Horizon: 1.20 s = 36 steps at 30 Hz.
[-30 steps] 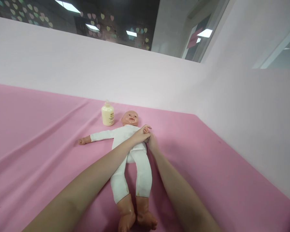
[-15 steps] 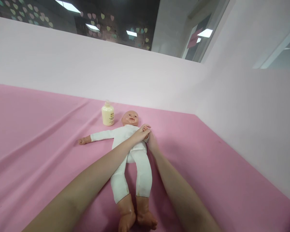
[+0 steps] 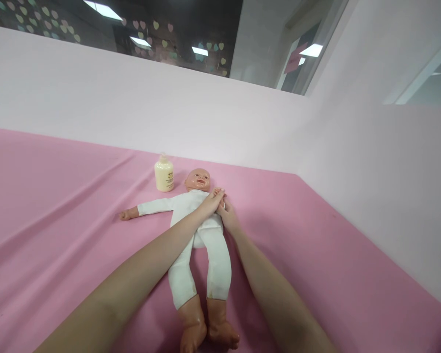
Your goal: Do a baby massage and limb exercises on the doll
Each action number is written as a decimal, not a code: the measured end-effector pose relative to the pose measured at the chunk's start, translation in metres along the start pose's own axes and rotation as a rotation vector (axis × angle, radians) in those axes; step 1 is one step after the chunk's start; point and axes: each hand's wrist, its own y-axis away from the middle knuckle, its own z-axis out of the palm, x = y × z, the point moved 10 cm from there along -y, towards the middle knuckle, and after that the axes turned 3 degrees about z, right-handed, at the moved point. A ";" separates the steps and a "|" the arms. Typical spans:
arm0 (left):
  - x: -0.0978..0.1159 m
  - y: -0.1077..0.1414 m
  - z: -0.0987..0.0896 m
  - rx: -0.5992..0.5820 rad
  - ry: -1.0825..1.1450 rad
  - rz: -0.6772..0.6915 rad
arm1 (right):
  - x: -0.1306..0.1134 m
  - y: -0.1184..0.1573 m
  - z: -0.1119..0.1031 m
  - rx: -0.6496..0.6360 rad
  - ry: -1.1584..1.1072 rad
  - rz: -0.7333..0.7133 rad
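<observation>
A baby doll (image 3: pixel 183 212) with a white cloth body lies face up, its feet toward me. Its arm on the left is stretched out over the pink cover. Across the doll's chest reaches my left hand (image 3: pixel 212 202), fingers closed around the doll's other arm near the shoulder. My right hand (image 3: pixel 228 215) comes from the outer side and is closed on the same arm, against my left hand. Between them most of that arm and the doll's hand are hidden. Left of the doll's head stands a pale yellow pump bottle (image 3: pixel 164 175).
Pink cover (image 3: pixel 297 235) spreads under the doll, with long creases on the left. A white wall (image 3: pixel 113 103) rises behind and on the right. Above it, a window (image 3: pixel 183 34) shows heart-shaped stickers and reflected lights.
My left hand's fingers have drawn in slightly, and my right hand has shifted a little up and left around the doll's arm. The doll's body and the bottle stay put.
</observation>
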 end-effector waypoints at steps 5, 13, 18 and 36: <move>0.003 -0.001 -0.001 0.037 -0.029 0.050 | 0.004 0.000 0.000 0.019 0.028 0.047; 0.006 0.001 0.002 0.011 -0.049 0.032 | 0.004 0.003 -0.002 0.047 0.012 0.091; 0.011 0.003 0.003 -0.001 -0.046 0.044 | 0.004 0.003 -0.004 0.065 -0.008 0.092; 0.012 0.005 0.010 -0.087 0.018 0.054 | 0.002 0.001 -0.010 0.130 -0.019 0.041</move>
